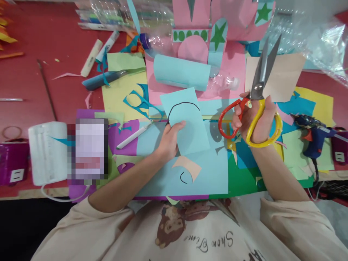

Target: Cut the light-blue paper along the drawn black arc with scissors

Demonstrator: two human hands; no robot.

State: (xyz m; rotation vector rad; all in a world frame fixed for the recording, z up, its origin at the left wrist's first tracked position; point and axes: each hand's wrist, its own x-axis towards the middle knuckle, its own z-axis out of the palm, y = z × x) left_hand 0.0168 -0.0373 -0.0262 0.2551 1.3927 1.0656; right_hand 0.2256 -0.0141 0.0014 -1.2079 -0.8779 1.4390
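My left hand (170,139) pinches the lower left edge of a light blue paper piece (186,121) that bears a black drawn arc. My right hand (254,119) grips scissors (258,87) with one red and one yellow handle loop; the blades are slightly apart and point up and away, to the right of the paper and not touching it. Beneath both hands lie a larger light blue sheet (212,174) and a peach scrap (187,167) with a black curve.
Coloured paper sheets and offcuts cover the red table (27,76). A rolled blue paper tube (181,71), a pink paper construction (206,21), a white pen (133,137), markers (92,57), a blue glue gun (312,134) at right, a white mask (47,150) at left.
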